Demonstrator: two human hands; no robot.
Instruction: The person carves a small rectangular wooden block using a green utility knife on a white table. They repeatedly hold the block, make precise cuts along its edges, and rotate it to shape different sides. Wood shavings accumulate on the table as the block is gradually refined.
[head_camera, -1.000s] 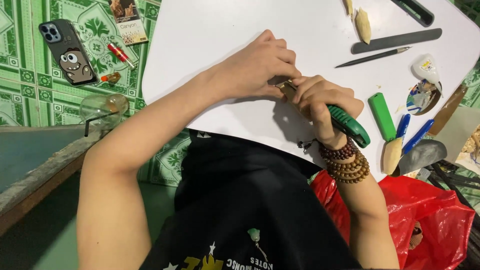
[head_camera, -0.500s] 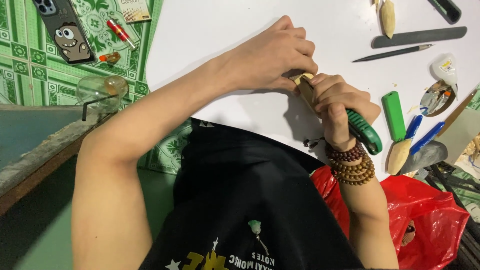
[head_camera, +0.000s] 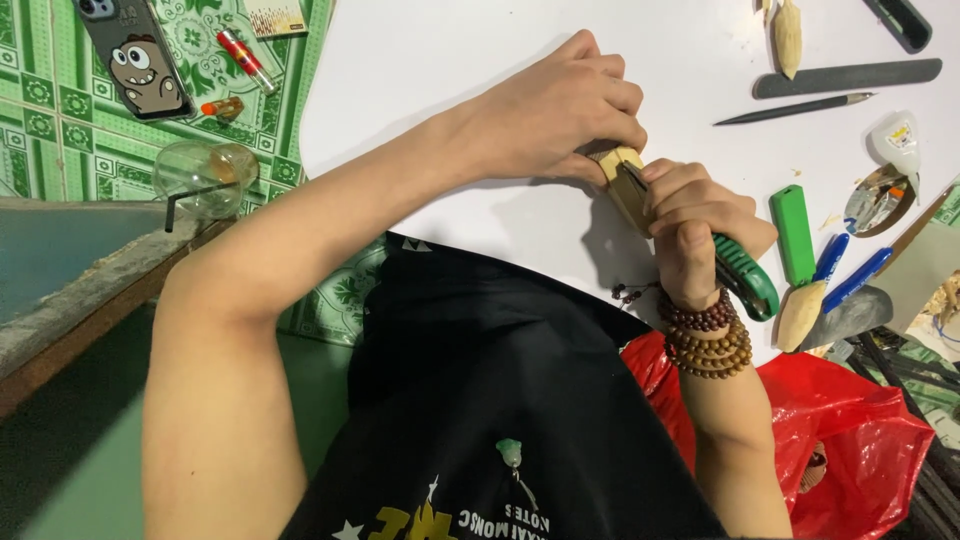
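Observation:
My left hand (head_camera: 560, 115) grips a small pale block of wood (head_camera: 612, 162) over the white sheet (head_camera: 420, 70). My right hand (head_camera: 695, 215), with brown bead bracelets on its wrist, is closed around a green-handled utility knife (head_camera: 752, 283). The knife's blade end lies against the wood block, right where the two hands meet. My fingers hide most of the block and the blade.
A green cutter (head_camera: 793, 225), blue pens (head_camera: 850, 278), a carved wood piece (head_camera: 800, 315), a grey file (head_camera: 845, 78), a thin pointed tool (head_camera: 795, 108) and a glue bottle (head_camera: 895, 140) lie to the right. A red plastic bag (head_camera: 860, 430) sits lower right. A phone (head_camera: 135, 60), a lighter (head_camera: 245, 58) and a glass cup (head_camera: 205, 175) rest on the green mat.
Both hands keep their hold on the wood and the knife, working close together. The view has shifted, so the hands and table things sit slightly further right in the picture.

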